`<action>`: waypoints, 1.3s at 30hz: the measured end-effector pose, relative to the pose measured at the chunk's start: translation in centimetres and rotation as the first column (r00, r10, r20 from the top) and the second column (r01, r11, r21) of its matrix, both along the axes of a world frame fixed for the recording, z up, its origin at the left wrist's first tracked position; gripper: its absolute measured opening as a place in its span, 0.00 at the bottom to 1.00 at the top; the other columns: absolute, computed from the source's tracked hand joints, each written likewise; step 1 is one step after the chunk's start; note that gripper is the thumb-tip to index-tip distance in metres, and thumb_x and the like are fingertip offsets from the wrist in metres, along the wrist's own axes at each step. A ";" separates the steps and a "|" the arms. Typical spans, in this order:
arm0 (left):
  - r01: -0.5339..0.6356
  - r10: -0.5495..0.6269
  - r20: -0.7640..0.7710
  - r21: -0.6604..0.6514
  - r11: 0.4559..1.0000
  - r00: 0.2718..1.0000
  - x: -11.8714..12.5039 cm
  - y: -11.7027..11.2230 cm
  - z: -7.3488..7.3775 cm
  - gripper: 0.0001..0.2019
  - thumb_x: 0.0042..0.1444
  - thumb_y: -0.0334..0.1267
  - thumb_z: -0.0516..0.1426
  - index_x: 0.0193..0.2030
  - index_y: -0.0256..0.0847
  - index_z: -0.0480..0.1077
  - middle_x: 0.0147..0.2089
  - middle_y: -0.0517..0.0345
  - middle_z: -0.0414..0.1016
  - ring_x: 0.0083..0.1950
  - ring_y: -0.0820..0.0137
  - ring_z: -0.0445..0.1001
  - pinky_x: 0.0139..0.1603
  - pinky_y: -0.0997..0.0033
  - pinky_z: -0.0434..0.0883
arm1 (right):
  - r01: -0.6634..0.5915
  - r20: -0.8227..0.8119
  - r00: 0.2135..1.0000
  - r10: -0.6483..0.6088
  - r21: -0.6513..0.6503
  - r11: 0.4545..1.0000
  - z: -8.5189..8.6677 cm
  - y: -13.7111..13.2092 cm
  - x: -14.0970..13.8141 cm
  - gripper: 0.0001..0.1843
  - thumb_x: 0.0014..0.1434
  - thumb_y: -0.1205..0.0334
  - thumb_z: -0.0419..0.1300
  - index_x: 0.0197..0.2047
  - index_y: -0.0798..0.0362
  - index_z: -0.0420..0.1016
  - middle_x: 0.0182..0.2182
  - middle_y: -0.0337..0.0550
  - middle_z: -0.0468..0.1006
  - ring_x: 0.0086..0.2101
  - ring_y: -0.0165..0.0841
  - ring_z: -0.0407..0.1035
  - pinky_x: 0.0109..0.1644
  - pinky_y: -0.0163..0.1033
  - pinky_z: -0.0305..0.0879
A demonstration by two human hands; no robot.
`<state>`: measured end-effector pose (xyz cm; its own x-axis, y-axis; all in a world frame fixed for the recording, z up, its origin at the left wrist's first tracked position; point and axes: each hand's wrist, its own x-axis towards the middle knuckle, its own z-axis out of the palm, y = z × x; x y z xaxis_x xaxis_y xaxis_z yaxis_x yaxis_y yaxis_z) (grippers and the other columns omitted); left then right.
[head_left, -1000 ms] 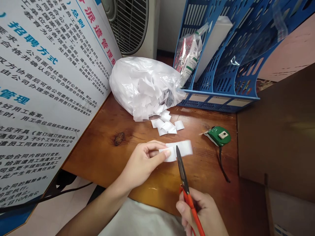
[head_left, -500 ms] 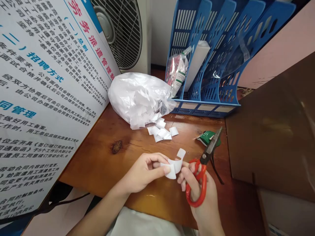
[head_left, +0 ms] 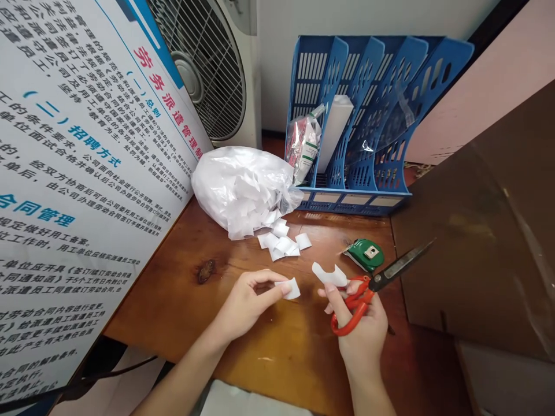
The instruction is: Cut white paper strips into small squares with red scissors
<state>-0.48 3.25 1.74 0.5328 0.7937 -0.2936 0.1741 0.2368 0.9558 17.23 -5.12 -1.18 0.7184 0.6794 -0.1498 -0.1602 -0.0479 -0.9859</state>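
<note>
Between the thumb and fingers of my left hand (head_left: 251, 300) is a small white piece of paper (head_left: 293, 288). My right hand (head_left: 362, 323) has the scissors (head_left: 368, 284) hooked by their red handles, the dark blades pointing up and to the right. The same hand pinches a curled white paper strip (head_left: 330, 274), which stands apart from the left hand's piece. Beyond my hands lies a small pile of cut white pieces (head_left: 284, 245), spilling from the mouth of a white plastic bag (head_left: 243, 179) full of similar pieces.
A green tape measure (head_left: 366, 254) lies just behind the scissors. At the back stands a blue file rack (head_left: 355, 199) holding a packet and a white box. A large printed board (head_left: 87, 173) leans on the left, before a fan (head_left: 208, 75). Brown cardboard (head_left: 477, 242) borders the right.
My hands have moved apart; the curled strip is now only in my right hand. The scissors have swung to point further right, and the tape measure shows more fully.
</note>
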 end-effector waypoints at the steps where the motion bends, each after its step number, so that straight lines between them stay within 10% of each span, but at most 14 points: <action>1: -0.009 0.009 -0.017 -0.005 1.000 1.000 0.0 0.1 -0.1 0.10 0.62 0.44 0.63 0.40 0.39 0.82 0.42 0.53 0.82 0.43 0.66 0.77 0.47 0.71 0.71 | 0.003 0.009 1.000 -0.003 -0.011 1.000 -0.3 0.1 0.0 0.23 0.50 0.57 0.76 0.35 0.51 0.63 0.29 0.37 0.75 0.28 0.36 0.79 0.25 0.32 0.70; 8: -0.058 0.083 -0.122 0.191 0.980 0.989 0.2 1.0 -1.1 0.10 0.66 0.45 0.58 0.45 0.41 0.73 0.42 0.55 0.82 0.44 0.65 0.79 0.46 0.69 0.71 | -0.002 0.044 0.999 0.003 -0.023 1.000 -1.4 -0.3 -0.3 0.20 0.52 0.55 0.73 0.35 0.51 0.65 0.33 0.38 0.75 0.26 0.29 0.72 0.27 0.33 0.71; 14: -0.014 0.130 -0.177 0.539 0.842 0.976 1.0 2.2 0.0 0.05 0.65 0.40 0.60 0.39 0.43 0.77 0.60 0.53 0.71 0.60 0.63 0.71 0.63 0.65 0.63 | -0.067 0.176 0.982 0.069 -0.022 0.998 -2.1 -0.8 0.1 0.16 0.60 0.52 0.68 0.35 0.51 0.66 0.41 0.47 0.82 0.23 0.26 0.67 0.26 0.33 0.67; 18: -0.038 0.071 -0.087 0.337 0.941 0.994 1.3 2.3 0.5 0.06 0.64 0.42 0.62 0.40 0.43 0.77 0.45 0.54 0.76 0.48 0.66 0.75 0.53 0.66 0.68 | -0.021 0.185 0.982 0.024 -0.020 1.000 -2.1 -0.8 0.2 0.15 0.59 0.53 0.68 0.34 0.52 0.67 0.41 0.49 0.83 0.25 0.29 0.70 0.28 0.34 0.68; 21: -0.070 0.069 0.039 0.010 0.998 0.997 2.0 1.1 0.7 0.07 0.59 0.43 0.66 0.36 0.42 0.79 0.59 0.51 0.73 0.56 0.63 0.74 0.54 0.67 0.69 | -0.032 0.195 0.980 0.032 -0.005 0.999 -1.8 -0.8 0.1 0.15 0.56 0.55 0.70 0.34 0.52 0.68 0.41 0.51 0.83 0.30 0.34 0.74 0.33 0.37 0.71; 24: -0.058 0.097 0.142 -0.257 0.965 0.985 3.4 -0.7 0.7 0.08 0.54 0.42 0.70 0.35 0.42 0.81 0.68 0.52 0.67 0.67 0.58 0.66 0.64 0.65 0.64 | -0.032 0.214 0.976 0.025 0.029 0.999 -1.8 -0.8 -0.3 0.16 0.50 0.58 0.73 0.35 0.52 0.71 0.41 0.52 0.84 0.37 0.41 0.78 0.39 0.42 0.74; 27: -0.053 0.174 0.256 -0.419 0.906 0.951 5.2 -2.2 0.1 0.11 0.53 0.42 0.70 0.39 0.38 0.80 0.54 0.47 0.78 0.55 0.61 0.75 0.60 0.63 0.67 | -0.023 0.215 0.977 0.006 0.077 0.997 -2.0 -0.8 -0.9 0.15 0.48 0.60 0.73 0.36 0.52 0.73 0.43 0.52 0.84 0.40 0.43 0.79 0.41 0.43 0.75; 33: -0.124 0.238 0.269 -0.380 0.917 0.933 6.0 -2.2 -0.5 0.13 0.56 0.42 0.69 0.39 0.34 0.78 0.41 0.50 0.81 0.41 0.69 0.76 0.47 0.70 0.72 | 0.020 0.140 0.989 -0.041 0.150 0.988 -1.5 -0.8 -1.5 0.12 0.57 0.60 0.69 0.34 0.51 0.68 0.43 0.49 0.83 0.42 0.42 0.78 0.46 0.46 0.74; 39: 0.049 -0.018 0.219 -0.133 0.990 0.975 4.8 -1.5 0.2 0.09 0.61 0.41 0.65 0.38 0.35 0.76 0.44 0.50 0.79 0.43 0.67 0.76 0.45 0.71 0.71 | 0.102 0.009 0.995 -0.104 0.120 0.988 -1.7 -0.5 -0.9 0.19 0.52 0.61 0.74 0.38 0.51 0.66 0.42 0.48 0.81 0.38 0.38 0.77 0.38 0.39 0.73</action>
<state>4.34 1.80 1.93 0.6215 0.7344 -0.2728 -0.0239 0.3658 0.9304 16.29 -5.58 -2.87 0.7868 0.6142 -0.0610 -0.1436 0.0861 -0.9859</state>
